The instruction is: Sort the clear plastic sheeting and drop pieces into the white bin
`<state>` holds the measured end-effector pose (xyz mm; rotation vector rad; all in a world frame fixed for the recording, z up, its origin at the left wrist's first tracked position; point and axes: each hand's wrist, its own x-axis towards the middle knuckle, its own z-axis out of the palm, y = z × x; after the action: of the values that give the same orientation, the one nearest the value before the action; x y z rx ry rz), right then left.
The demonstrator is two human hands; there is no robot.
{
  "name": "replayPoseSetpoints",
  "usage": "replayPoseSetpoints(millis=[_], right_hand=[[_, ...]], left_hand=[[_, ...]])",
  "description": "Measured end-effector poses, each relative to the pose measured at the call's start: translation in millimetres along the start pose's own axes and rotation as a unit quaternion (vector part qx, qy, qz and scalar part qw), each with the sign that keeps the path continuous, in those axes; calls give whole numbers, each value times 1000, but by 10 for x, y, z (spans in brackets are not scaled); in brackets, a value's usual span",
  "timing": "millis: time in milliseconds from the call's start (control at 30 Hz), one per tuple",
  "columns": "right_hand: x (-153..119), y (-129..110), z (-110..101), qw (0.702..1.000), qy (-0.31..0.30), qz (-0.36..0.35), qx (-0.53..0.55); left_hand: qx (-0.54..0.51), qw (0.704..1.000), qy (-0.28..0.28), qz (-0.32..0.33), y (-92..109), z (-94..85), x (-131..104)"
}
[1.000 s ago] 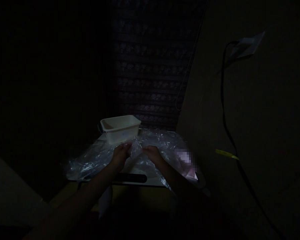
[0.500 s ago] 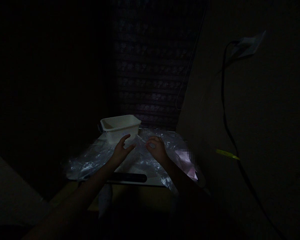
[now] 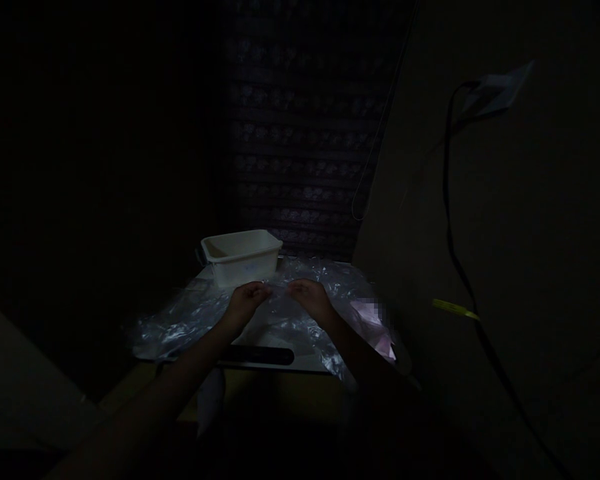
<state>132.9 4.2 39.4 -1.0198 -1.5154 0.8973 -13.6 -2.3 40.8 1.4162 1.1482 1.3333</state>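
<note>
In the dim head view my left hand (image 3: 246,304) and my right hand (image 3: 311,297) face each other above the plastic-covered table, fingers pinched closed. Between their fingertips a thin clear plastic piece (image 3: 279,289) shows faintly; both hands appear to hold it, one at each end. Its exact kind is too dark to make out. Crumpled clear plastic sheeting (image 3: 180,327) spreads under and around my hands. Just beyond my left hand stands a white plastic tub (image 3: 245,268), with its inside in shadow.
A dark bar (image 3: 260,355) lies along the table's near edge. Pinkish sheets (image 3: 375,327) rest at the right side. On the right wall a black cable (image 3: 447,200) with a yellow tag (image 3: 453,307) hangs from a socket (image 3: 495,90). A patterned blind (image 3: 305,160) covers the back.
My left hand has gone from spread fingers to a closed pinch at the clear plastic piece. The right hand has shifted slightly, and the piece now spans the gap between both hands.
</note>
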Motion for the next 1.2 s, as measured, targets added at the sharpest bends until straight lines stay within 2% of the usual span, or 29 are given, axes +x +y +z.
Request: replayPoseSetpoints(millis=[100,500,800,1033,1200], right_hand=[[7,-8,28,1000,-4,27,12],[-9,-37,21,999,-9,36,-3],[-8,-10,29,999,-29,41,5],[-20,-13,34,998,-35,44,12],[-24,-39,28,999,-18,48,5]], left_hand=[[-25,1000,-6,-10,3,33,-14],[-116,992,33,-24,-36,36,-17],[-108,994,26,-18,-10,26,-27],[-22,999,38,-8,52,38,-63],[-74,997,-2,-24,19,26,-52]])
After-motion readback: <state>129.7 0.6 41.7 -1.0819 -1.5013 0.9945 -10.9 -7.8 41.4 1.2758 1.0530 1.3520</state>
